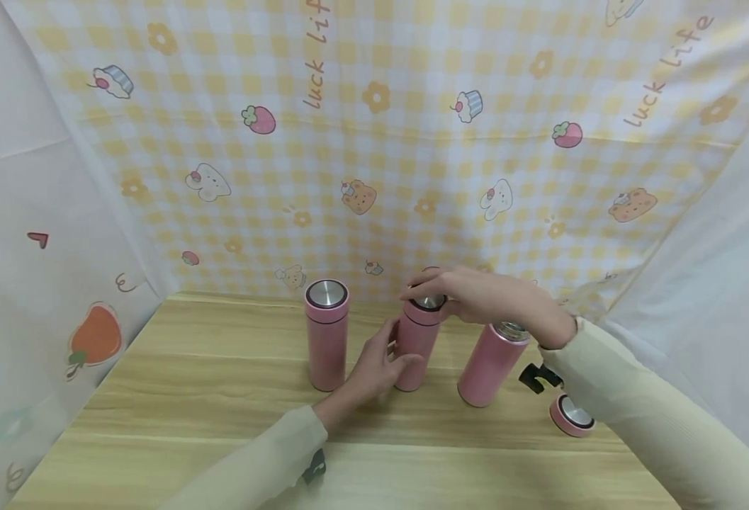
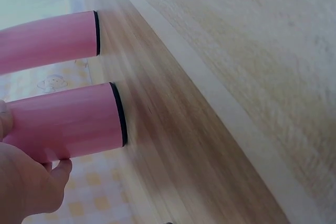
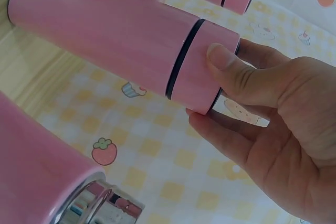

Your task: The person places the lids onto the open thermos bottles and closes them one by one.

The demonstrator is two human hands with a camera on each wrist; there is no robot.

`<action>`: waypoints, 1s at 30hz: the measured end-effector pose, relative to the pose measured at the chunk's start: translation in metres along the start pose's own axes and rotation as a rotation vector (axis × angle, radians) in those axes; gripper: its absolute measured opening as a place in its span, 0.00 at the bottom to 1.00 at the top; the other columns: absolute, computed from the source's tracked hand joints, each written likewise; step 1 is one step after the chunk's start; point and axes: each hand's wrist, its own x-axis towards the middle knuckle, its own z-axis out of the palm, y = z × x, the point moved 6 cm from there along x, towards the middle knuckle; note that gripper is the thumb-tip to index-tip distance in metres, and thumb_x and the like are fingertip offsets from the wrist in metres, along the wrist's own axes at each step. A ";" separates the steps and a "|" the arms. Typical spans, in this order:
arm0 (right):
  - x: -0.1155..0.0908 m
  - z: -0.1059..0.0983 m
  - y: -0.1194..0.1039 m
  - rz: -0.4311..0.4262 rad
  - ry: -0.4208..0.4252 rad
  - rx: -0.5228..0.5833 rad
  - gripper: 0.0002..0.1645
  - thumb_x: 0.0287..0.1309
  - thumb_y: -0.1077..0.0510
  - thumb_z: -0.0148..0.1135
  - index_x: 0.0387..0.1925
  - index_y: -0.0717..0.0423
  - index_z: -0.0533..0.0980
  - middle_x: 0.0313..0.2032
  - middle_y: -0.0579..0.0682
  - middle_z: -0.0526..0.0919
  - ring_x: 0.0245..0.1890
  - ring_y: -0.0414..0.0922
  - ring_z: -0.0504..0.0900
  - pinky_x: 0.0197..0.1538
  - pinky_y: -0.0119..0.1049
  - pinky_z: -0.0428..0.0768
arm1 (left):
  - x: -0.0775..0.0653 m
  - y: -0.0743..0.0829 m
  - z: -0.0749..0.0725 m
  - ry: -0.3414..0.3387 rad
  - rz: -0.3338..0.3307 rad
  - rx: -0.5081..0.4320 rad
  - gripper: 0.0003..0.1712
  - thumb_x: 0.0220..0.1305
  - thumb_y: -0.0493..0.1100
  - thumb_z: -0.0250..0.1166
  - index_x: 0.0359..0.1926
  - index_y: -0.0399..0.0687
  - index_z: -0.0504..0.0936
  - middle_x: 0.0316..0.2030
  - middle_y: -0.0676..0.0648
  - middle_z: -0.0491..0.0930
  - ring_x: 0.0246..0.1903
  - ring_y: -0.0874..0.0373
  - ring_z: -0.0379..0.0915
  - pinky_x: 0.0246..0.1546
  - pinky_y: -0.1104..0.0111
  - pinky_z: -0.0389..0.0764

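A pink thermos flask (image 1: 417, 347) stands upright on the wooden table between two others. My left hand (image 1: 374, 365) holds its body from the left, thumb in front. Around its pink lid (image 3: 212, 77) my right hand (image 1: 479, 294) has its fingers and thumb, seen closely in the right wrist view. The lid sits on the flask, with a dark ring below it. To the right stands an open thermos flask (image 1: 490, 368), its steel mouth (image 3: 100, 205) bare. A loose lid (image 1: 572, 416) with a silver top lies on the table under my right forearm.
At the left, another pink thermos flask (image 1: 327, 350) stands with its lid on. A yellow checked cloth (image 1: 374, 156) hangs right behind the table (image 1: 176, 397), and white cloth (image 1: 49, 184) hangs at the sides.
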 end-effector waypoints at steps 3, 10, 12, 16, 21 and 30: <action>0.001 0.001 0.000 -0.006 -0.003 -0.004 0.37 0.56 0.81 0.64 0.67 0.59 0.74 0.65 0.59 0.74 0.65 0.54 0.73 0.53 0.41 0.83 | 0.000 -0.001 0.000 0.001 0.001 0.004 0.40 0.70 0.47 0.67 0.76 0.46 0.58 0.73 0.43 0.63 0.71 0.50 0.59 0.67 0.57 0.68; 0.002 0.002 -0.002 0.010 -0.003 -0.018 0.35 0.58 0.77 0.66 0.67 0.61 0.73 0.66 0.57 0.73 0.57 0.49 0.79 0.52 0.40 0.84 | -0.001 0.000 0.001 0.002 0.006 -0.010 0.40 0.71 0.45 0.67 0.76 0.45 0.58 0.72 0.43 0.63 0.71 0.51 0.60 0.67 0.56 0.68; 0.002 0.002 -0.002 0.023 -0.003 -0.029 0.35 0.59 0.77 0.65 0.68 0.60 0.74 0.64 0.56 0.74 0.51 0.46 0.81 0.47 0.37 0.85 | -0.001 0.001 0.001 0.003 0.003 -0.011 0.40 0.71 0.44 0.67 0.76 0.45 0.57 0.72 0.43 0.63 0.71 0.51 0.60 0.67 0.56 0.68; 0.003 0.002 -0.001 0.044 0.005 -0.046 0.33 0.62 0.73 0.65 0.68 0.60 0.73 0.54 0.53 0.78 0.38 0.40 0.80 0.38 0.33 0.83 | -0.001 0.001 0.001 0.006 0.003 -0.005 0.42 0.71 0.44 0.67 0.77 0.46 0.55 0.73 0.43 0.62 0.71 0.51 0.59 0.67 0.57 0.68; 0.004 0.002 0.001 0.108 0.043 -0.096 0.32 0.63 0.60 0.71 0.67 0.58 0.74 0.44 0.52 0.76 0.34 0.42 0.76 0.35 0.34 0.80 | -0.001 0.001 0.000 0.014 0.017 0.002 0.42 0.71 0.43 0.67 0.77 0.45 0.56 0.73 0.43 0.62 0.71 0.50 0.59 0.67 0.56 0.68; 0.007 0.004 -0.002 0.159 0.120 -0.242 0.25 0.65 0.48 0.70 0.55 0.60 0.77 0.48 0.61 0.79 0.30 0.45 0.78 0.32 0.37 0.81 | -0.001 0.003 0.000 0.012 0.037 0.011 0.38 0.70 0.42 0.67 0.74 0.48 0.59 0.71 0.46 0.66 0.70 0.53 0.60 0.67 0.54 0.68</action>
